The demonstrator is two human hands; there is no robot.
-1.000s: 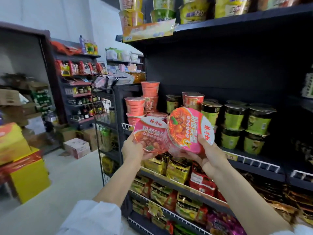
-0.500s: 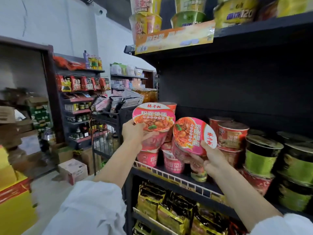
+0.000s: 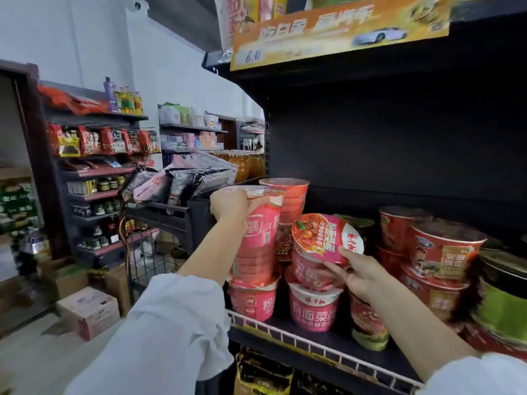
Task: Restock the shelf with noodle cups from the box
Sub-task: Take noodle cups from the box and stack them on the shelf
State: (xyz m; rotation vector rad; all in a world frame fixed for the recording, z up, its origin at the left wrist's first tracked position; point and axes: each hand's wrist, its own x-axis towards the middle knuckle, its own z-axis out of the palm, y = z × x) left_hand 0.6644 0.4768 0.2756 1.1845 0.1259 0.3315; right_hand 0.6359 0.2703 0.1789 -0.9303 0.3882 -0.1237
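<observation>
My left hand (image 3: pixel 228 205) grips the rim of a pink noodle cup (image 3: pixel 261 235), which stands upright on another pink cup (image 3: pixel 253 299) at the left end of the black shelf (image 3: pixel 316 342). Tilted toward me, a second pink noodle cup (image 3: pixel 322 243) sits in my right hand (image 3: pixel 360 273), its printed lid facing up. It hovers just over a pink cup (image 3: pixel 313 307) on the shelf. More pink cups are stacked behind. The box is not in view.
Red cups (image 3: pixel 439 252) and green cups (image 3: pixel 502 306) fill the shelf to the right. A white wire rail (image 3: pixel 285 332) edges the shelf front. An orange price banner (image 3: pixel 336 27) hangs on the shelf above. Cardboard boxes (image 3: pixel 91 309) lie on the floor at left, with yellow packets (image 3: pixel 262 372) on the shelf below.
Both hands have moved forward onto the shelf. The left cup has turned upright and come down on a stacked cup; the right cup has dropped closer to the cup below.
</observation>
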